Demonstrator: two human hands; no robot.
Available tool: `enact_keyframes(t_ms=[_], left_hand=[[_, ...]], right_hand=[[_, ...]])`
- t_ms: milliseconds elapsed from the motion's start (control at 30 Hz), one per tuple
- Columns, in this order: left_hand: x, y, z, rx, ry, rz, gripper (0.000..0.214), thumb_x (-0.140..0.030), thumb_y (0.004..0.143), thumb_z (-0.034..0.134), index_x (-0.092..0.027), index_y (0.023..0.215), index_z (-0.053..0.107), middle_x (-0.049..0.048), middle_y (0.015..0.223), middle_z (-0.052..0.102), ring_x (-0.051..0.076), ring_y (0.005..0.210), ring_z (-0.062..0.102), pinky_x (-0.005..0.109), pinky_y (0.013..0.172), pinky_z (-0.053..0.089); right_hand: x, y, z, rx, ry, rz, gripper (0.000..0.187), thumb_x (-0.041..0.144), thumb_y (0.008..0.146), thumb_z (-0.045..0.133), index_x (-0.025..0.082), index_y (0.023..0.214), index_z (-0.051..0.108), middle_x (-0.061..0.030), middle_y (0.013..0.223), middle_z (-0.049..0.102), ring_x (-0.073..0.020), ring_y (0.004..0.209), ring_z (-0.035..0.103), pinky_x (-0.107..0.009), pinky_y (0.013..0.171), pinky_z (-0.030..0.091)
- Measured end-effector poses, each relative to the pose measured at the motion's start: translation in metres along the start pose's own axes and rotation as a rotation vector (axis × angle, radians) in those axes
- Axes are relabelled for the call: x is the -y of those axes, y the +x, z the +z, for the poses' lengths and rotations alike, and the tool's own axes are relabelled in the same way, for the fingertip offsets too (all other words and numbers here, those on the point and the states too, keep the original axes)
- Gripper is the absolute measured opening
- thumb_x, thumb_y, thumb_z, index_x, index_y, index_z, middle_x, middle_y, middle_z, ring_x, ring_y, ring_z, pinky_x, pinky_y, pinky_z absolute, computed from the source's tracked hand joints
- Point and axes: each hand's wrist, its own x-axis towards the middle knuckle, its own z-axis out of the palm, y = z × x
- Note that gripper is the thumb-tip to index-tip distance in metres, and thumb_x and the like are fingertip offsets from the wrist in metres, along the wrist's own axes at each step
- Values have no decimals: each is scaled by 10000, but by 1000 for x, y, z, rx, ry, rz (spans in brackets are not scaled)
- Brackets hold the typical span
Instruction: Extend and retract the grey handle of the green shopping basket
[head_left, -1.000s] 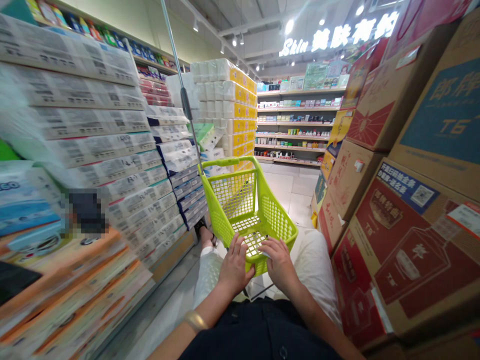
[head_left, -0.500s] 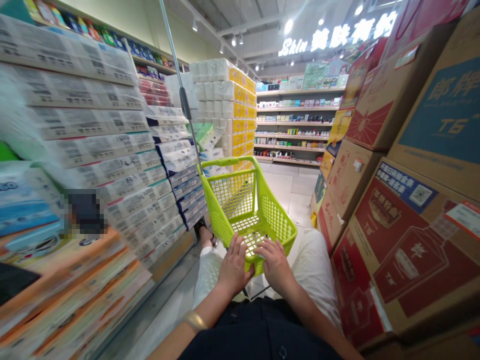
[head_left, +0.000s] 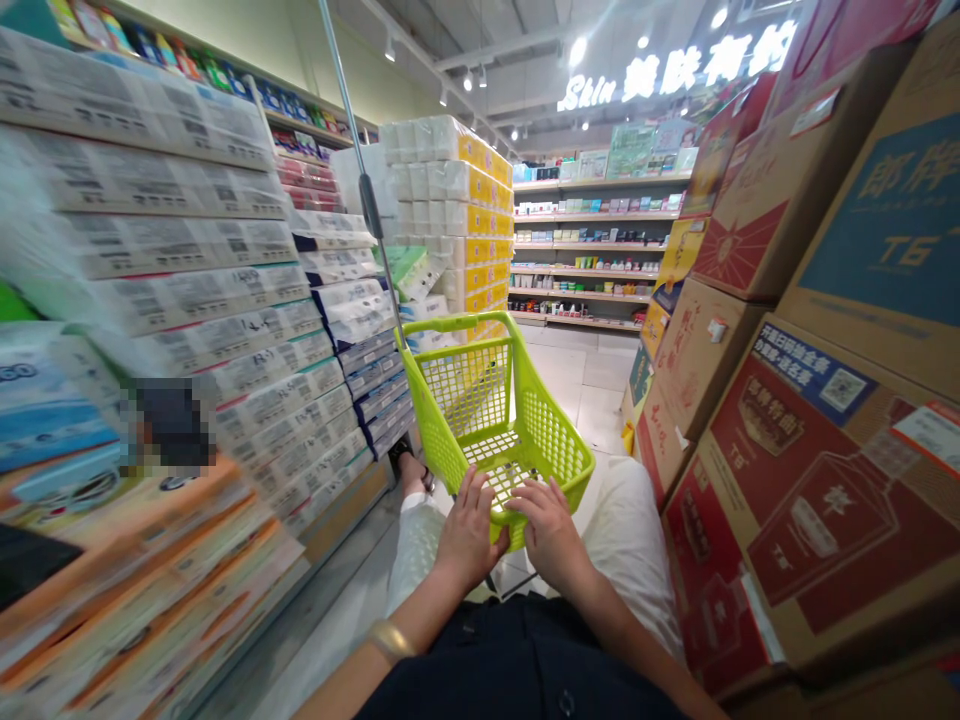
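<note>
A lime-green plastic shopping cart [head_left: 553, 432] with a lattice basket stands between my knees, and nothing lies in its basket. My left hand [head_left: 466, 535] is closed over its near rim, fingers reaching inside and thumb on the outer face. Beside it, my right hand [head_left: 551, 528] holds the same rim, its fingers bent over the edge; the thumb is partly hidden. A gold bracelet [head_left: 390, 640] circles my left wrist. From the basket's far left corner rises a thin metal pole [head_left: 382, 265] with a dark grip.
Wrapped paper packs [head_left: 180, 235] are stacked high on my left. Tissue bundles with yellow sides [head_left: 484, 200] stand ahead. Liquor cartons [head_left: 814, 490] form a wall close on my right. Pale floor tiles [head_left: 570, 365] lead to stocked shelves [head_left: 592, 215] at the back.
</note>
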Motion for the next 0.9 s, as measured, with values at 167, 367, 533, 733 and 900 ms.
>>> enact_keyframes(t_ms=[167, 367, 533, 733, 900], left_hand=[[0, 0, 0, 18, 0, -16, 445, -206, 705, 611, -205, 1121, 453, 124, 1335, 458, 339, 1439, 217, 540, 1106, 378], [-1, 0, 0, 18, -7, -25, 451, -188, 701, 619, -198, 1116, 443, 129, 1342, 458, 328, 1444, 201, 529, 1117, 370], [-1, 0, -1, 15, -8, -21, 436, -192, 707, 608, -209, 1111, 444, 122, 1319, 467, 334, 1438, 222, 538, 1107, 379], [-1, 1, -1, 26, -3, -27, 441, -199, 698, 609, -215, 1105, 439, 119, 1331, 457, 334, 1443, 207, 539, 1108, 375], [-1, 0, -1, 18, -7, -22, 447, -179, 705, 605, -209, 1116, 433, 119, 1329, 457, 330, 1441, 210, 531, 1113, 373]], right_hand=[[-19, 3, -7, -70, -55, 75, 530, -33, 649, 400, 250, 986, 694, -30, 1102, 685, -224, 1201, 525, -498, 1122, 246], [-35, 4, -10, -215, -66, 134, 487, -7, 634, 415, 209, 962, 704, -71, 1083, 677, -242, 1209, 507, -488, 1107, 292], [-9, 1, -4, -44, -19, 47, 545, -24, 650, 428, 259, 1038, 685, -35, 1120, 675, -220, 1230, 510, -483, 1129, 238], [-34, 4, -8, -204, -57, 117, 517, -21, 629, 416, 231, 979, 699, -57, 1105, 674, -236, 1207, 515, -475, 1101, 309], [-32, 2, -4, -210, -31, 108, 504, -12, 622, 422, 208, 985, 692, -75, 1094, 669, -249, 1199, 510, -495, 1107, 310]])
